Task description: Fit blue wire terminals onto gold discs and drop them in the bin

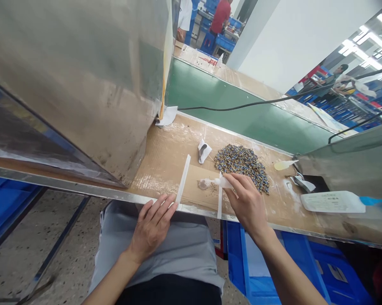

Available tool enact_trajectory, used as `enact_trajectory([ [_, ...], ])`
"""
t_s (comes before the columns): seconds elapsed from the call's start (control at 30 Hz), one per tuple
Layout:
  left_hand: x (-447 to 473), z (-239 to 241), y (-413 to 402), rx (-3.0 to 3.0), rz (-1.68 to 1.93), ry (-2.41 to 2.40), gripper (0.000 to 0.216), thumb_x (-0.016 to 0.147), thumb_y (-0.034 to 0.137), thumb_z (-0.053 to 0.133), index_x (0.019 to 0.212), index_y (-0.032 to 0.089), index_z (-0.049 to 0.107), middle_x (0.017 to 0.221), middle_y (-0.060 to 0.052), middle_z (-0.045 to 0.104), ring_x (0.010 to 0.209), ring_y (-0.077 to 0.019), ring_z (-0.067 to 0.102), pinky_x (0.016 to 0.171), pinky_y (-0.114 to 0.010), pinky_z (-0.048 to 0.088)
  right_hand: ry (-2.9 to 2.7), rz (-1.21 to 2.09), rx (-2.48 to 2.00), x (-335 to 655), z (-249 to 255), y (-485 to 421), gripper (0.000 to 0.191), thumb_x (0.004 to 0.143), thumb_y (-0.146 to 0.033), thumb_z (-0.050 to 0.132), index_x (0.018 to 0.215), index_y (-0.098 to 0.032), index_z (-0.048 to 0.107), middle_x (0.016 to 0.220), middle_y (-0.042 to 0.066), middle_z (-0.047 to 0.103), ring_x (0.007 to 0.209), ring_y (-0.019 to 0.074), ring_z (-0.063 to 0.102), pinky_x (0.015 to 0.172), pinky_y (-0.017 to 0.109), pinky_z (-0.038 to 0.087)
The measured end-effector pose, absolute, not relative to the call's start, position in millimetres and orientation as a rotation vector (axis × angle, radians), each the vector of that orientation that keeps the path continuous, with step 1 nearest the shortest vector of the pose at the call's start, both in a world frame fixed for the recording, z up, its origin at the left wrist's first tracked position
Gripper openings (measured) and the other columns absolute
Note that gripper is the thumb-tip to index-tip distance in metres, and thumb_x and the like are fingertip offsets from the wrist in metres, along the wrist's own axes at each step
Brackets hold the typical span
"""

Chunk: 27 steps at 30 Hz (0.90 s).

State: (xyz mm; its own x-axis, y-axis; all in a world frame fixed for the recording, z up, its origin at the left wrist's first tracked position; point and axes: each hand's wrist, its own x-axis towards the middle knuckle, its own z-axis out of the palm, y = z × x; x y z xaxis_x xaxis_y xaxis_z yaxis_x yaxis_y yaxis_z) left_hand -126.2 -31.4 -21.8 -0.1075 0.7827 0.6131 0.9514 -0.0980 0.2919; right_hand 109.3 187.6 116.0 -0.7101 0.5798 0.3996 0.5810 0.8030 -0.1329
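My left hand [152,224] rests at the bench's front edge, fingers stretched out and lying flat, fingertips beside the near end of a white strip [182,178]. My right hand [246,201] is closed around a small white squeeze bottle [221,182] held on its side, its nozzle pointing left at a small clear round piece [204,184] on the cardboard. Just beyond my right hand lies a heap of small blue and gold parts [241,165]. A second white strip [219,203] runs towards the edge under my right hand.
A big metal housing [82,76] fills the left. A green conveyor belt [241,114] runs behind the cardboard-covered bench [165,156], a black cable above it. A white flat bottle [332,201], folded paper [204,151] and blue crates [273,271] lie nearby. People work in the background.
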Motion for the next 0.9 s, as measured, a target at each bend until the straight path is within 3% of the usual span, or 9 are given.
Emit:
enact_trajectory([
  [0.5,-127,-18,-32,-1.953,-0.957,-1.957,0.075,0.101,-0.001,0.071,0.169,0.025,0.052,0.16,-0.01,0.073,0.151,-0.0328,0.066,0.135,-0.053,0.032,-2.285,0.424,-1.039,111,98,180,0.033,0.109,-0.032,0.069,0.141,-0.031,0.076,0.138,0.009,0.075,0.126,0.0296,0.073,0.111,0.048,0.06],
  [0.73,-123,-1,-35,-1.974,-1.046,-2.006,0.068,0.102,0.0,0.071,0.165,0.024,0.056,0.16,-0.013,0.072,0.156,-0.0333,0.061,0.136,-0.056,0.032,-1.925,0.91,-1.125,104,112,157,0.034,0.103,-0.041,0.081,0.135,-0.031,0.077,0.132,0.006,0.08,0.119,0.0277,0.076,0.105,0.044,0.062],
  [0.83,-111,22,-39,-1.958,-1.251,-2.088,0.061,0.105,0.006,0.071,0.162,0.022,0.057,0.161,-0.016,0.07,0.158,-0.0345,0.058,0.135,-0.059,0.037,-1.812,1.081,-1.146,97,117,124,0.038,0.1,-0.042,0.084,0.136,-0.031,0.076,0.137,0.008,0.08,0.125,0.0289,0.077,0.111,0.046,0.062],
  [0.9,-102,40,-44,-1.865,-1.547,-2.185,0.06,0.105,0.011,0.074,0.162,0.023,0.058,0.159,-0.015,0.07,0.153,-0.0309,0.062,0.132,-0.051,0.046,-1.83,1.184,-1.108,86,112,96,0.04,0.099,-0.041,0.086,0.137,-0.032,0.076,0.139,0.008,0.08,0.127,0.0297,0.078,0.112,0.046,0.063],
])
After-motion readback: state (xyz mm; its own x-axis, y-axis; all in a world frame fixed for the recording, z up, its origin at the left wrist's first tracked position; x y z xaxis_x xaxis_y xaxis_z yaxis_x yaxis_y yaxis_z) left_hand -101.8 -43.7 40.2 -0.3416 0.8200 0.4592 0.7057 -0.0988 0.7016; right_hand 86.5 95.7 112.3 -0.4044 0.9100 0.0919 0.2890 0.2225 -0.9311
